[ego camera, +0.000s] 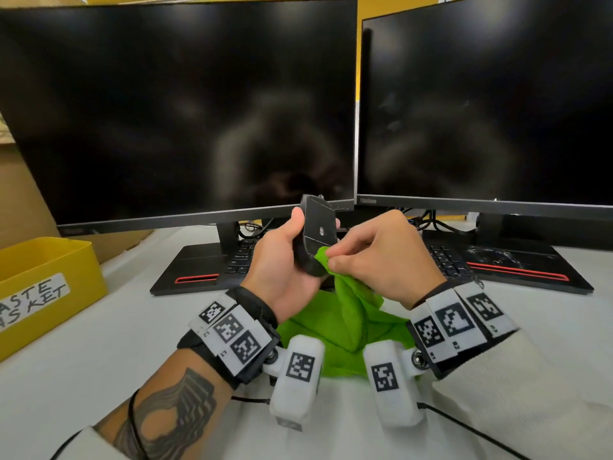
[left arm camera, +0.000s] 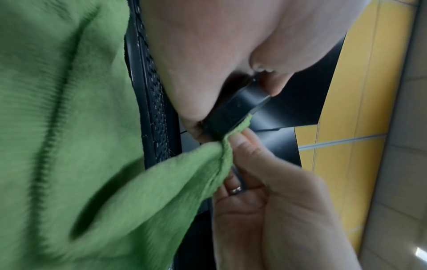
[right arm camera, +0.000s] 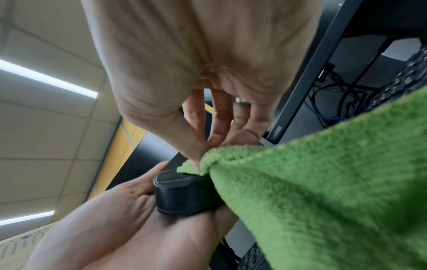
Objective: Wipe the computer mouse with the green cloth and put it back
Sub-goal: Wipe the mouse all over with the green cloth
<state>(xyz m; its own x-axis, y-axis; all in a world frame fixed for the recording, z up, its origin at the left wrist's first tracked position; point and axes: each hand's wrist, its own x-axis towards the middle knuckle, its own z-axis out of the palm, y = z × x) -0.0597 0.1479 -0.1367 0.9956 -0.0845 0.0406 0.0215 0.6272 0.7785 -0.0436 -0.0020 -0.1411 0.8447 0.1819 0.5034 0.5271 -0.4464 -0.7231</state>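
Note:
My left hand (ego camera: 285, 260) grips the black computer mouse (ego camera: 317, 232) above the desk, its underside turned toward me. The mouse (right arm camera: 184, 193) sits between thumb and fingers, thumb on its left edge. My right hand (ego camera: 374, 257) pinches a corner of the green cloth (ego camera: 351, 313) and holds that corner against the lower right edge of the mouse (left arm camera: 233, 111). The remainder of the cloth (left arm camera: 69, 146) hangs down and pools on the desk between my wrists. In the right wrist view the cloth (right arm camera: 323, 191) drapes from my pinching thumb and fingers.
Two dark monitors (ego camera: 185, 111) (ego camera: 487, 101) stand close behind the hands. Keyboards (ego camera: 242, 257) (ego camera: 444, 260) lie on their bases. A yellow waste basket (ego camera: 43, 287) sits on the white desk (ego camera: 132, 327) at left. Cables run behind the monitors and along the front edge.

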